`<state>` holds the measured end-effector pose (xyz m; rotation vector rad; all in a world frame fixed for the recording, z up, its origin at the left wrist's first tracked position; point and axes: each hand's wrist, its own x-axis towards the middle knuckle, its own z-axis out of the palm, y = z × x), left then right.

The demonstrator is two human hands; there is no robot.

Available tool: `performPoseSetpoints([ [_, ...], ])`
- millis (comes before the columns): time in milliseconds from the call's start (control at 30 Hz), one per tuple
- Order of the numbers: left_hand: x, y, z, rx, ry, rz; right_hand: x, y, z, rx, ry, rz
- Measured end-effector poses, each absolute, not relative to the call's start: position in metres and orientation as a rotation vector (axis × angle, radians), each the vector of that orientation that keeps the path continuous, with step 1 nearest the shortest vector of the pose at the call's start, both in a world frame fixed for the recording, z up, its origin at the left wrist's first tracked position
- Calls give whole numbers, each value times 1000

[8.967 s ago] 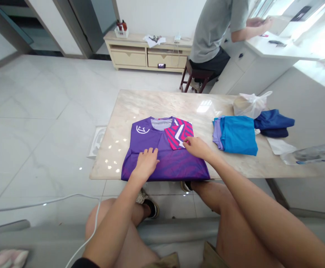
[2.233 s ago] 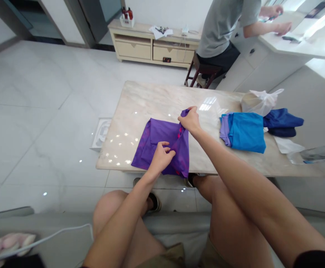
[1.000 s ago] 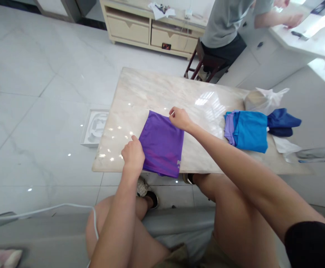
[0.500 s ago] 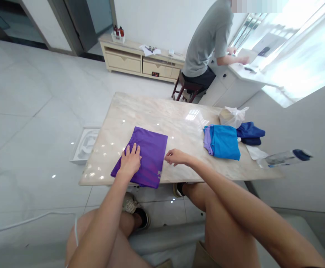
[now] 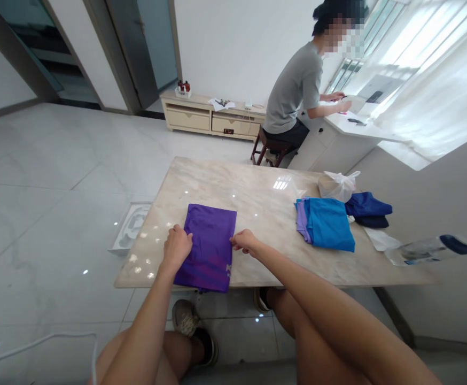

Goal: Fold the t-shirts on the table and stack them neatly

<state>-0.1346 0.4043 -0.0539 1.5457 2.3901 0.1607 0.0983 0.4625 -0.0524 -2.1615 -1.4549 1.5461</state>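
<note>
A folded purple shirt (image 5: 210, 243) lies near the front edge of the marble table (image 5: 249, 192), its lower end hanging slightly over the edge. My left hand (image 5: 176, 247) is curled and grips the shirt's left edge. My right hand (image 5: 244, 242) pinches the shirt's right edge with closed fingers. Both forearms reach in from below over my bare knees.
A stack of folded blue and lilac shirts (image 5: 324, 229) lies right of the purple one, with a dark blue garment (image 5: 367, 207), a white plastic bag (image 5: 336, 184) and a plastic bottle (image 5: 429, 248) beyond. Another person (image 5: 293, 101) sits on a stool at a white counter. A white tray (image 5: 131, 232) lies on the floor.
The shirt went from spread out to folded into a narrow rectangle. My left hand, flat on the shirt half a second ago, has shifted to its left edge and closed; my right took the right edge.
</note>
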Motion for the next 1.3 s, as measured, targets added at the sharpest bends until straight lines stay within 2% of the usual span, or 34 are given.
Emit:
performPoseSetpoints([
  [200,-148,410,-61,1454,2274,69,95,472,-62,-2202,-1398,1608],
  [433,-146,418,-77,1416,2161,195,98,471,-66,-2192,-1446,1633],
  [700,-148,425,-79,1167,1825,797,131,472,-49,-2000,-1449,1569],
  [933,-132,421,-63,926,1576,1048,162,468,-34,-1764,-1251,1672],
  [1133,-127,414,-58,690,1461,985,161,472,-44,-1816,-935,1795],
  [1300,-132,412,-62,688,1528,880,153,474,-53,-1966,-948,1842],
])
